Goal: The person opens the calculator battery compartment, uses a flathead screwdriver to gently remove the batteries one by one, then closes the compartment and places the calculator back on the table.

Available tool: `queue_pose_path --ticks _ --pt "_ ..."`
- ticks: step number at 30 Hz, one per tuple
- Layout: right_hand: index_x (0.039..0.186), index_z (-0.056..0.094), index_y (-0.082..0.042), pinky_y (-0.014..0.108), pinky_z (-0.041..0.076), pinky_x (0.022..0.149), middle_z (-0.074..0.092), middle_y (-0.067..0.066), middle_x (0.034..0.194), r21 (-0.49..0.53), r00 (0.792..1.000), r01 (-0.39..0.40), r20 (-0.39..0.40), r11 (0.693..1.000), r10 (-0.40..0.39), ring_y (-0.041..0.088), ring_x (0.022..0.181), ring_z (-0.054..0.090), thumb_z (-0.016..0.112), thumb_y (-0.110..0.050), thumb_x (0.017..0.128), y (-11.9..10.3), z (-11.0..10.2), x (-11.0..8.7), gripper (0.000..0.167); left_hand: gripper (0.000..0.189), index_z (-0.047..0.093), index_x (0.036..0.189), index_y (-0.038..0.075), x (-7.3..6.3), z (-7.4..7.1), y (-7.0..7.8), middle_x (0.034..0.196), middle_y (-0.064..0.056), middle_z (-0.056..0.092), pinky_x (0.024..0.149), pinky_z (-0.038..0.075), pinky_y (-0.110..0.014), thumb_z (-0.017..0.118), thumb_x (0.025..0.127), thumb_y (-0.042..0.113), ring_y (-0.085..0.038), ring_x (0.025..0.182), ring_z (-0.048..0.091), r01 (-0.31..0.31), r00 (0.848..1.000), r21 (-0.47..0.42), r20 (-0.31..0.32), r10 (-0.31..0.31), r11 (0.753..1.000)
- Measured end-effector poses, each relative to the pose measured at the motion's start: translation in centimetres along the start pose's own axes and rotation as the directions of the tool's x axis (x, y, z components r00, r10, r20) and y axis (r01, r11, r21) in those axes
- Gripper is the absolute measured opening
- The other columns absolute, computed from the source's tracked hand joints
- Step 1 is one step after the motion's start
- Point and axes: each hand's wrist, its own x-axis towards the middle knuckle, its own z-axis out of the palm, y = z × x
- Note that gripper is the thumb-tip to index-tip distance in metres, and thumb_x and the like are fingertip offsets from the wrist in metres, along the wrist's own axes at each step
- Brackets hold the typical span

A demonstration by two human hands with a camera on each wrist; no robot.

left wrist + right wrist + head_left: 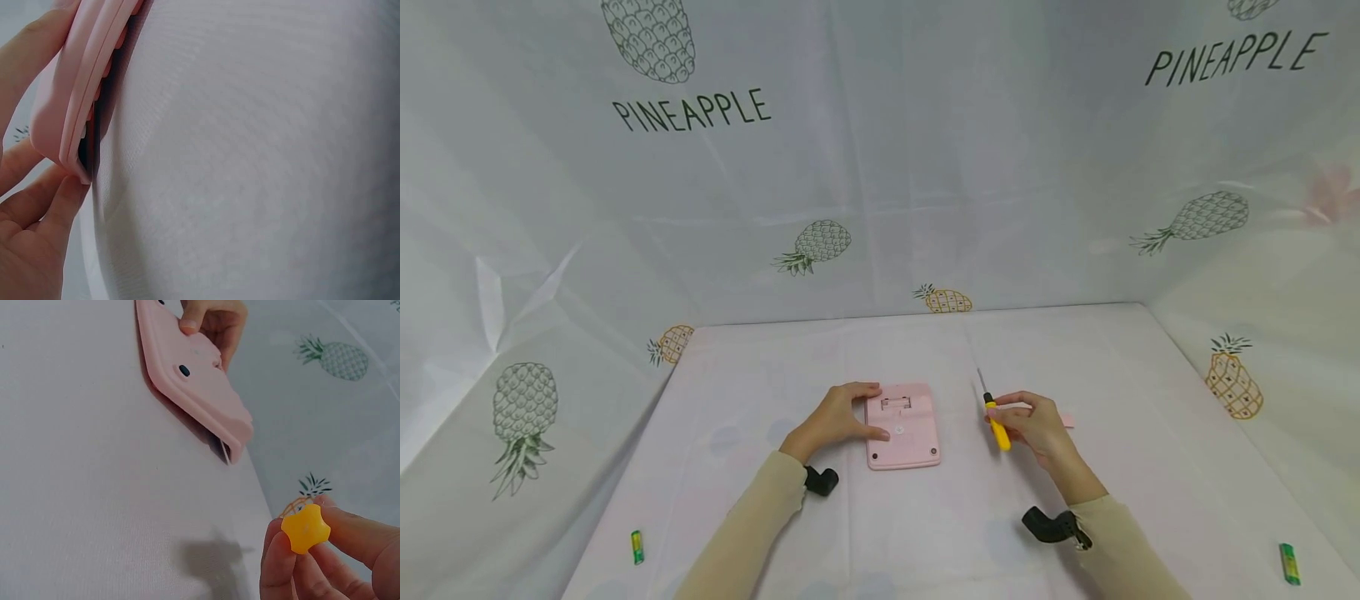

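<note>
A pink calculator (910, 446) lies face down on the table, its small battery bay (896, 404) uncovered toward the far end. My left hand (831, 417) grips it by the left side, thumb over the back and fingers at the far corner. In the left wrist view, a row of keys (107, 67) shows along its underside. To the right of the calculator, my right hand (1033, 423) pinches a screwdriver (997, 425) by its yellow handle, the metal tip pointing away and up. Seen from the right wrist, the handle's end (306, 529) faces the camera.
A small pink piece (1067, 421) lies behind my right hand, partly hidden by it. One green battery (637, 547) rests at the near left of the table, another battery (1289, 564) at the near right. A pineapple-print curtain (880, 167) encloses the back and sides.
</note>
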Motion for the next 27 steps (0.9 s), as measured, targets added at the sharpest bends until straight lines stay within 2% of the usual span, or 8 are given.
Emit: queue_pose_path --ticks 6,14,27 --pt "0.121 0.054 0.011 0.026 0.059 0.065 0.075 0.011 0.089 -0.027 1.000 -0.010 -0.008 1.000 0.010 0.016 0.073 0.069 0.074 -0.006 0.091 0.6 -0.1 0.3 0.041 0.090 0.060 0.138 0.007 0.0 0.0 -0.1 0.146 -0.002 0.052 0.116 0.032 -0.043 0.094 0.063 0.045 -0.027 0.140 0.040 -0.004 1.000 -0.010 0.000 0.004 1.000" --pt "0.122 0.056 0.016 0.024 0.058 0.066 0.075 0.010 0.094 -0.070 1.000 -0.002 -0.008 0.998 0.001 0.012 0.077 0.067 0.075 -0.010 0.091 1.0 -0.2 0.3 0.045 0.090 0.060 0.138 0.007 0.1 0.0 -0.3 0.146 -0.003 0.053 0.115 0.033 -0.044 0.093 0.064 0.046 -0.028 0.140 0.041 -0.021 1.000 -0.008 0.003 0.021 1.000" --pt "0.118 0.057 0.018 0.027 0.058 0.060 0.074 0.011 0.088 -0.122 0.999 0.010 0.033 0.992 -0.006 0.015 0.070 0.066 0.073 -0.005 0.091 1.3 -0.5 0.8 0.039 0.089 0.060 0.138 0.008 0.1 0.1 -0.2 0.147 -0.003 0.052 0.116 0.032 -0.044 0.093 0.064 0.046 -0.028 0.140 0.040 -0.019 1.000 0.001 0.003 0.019 1.000"
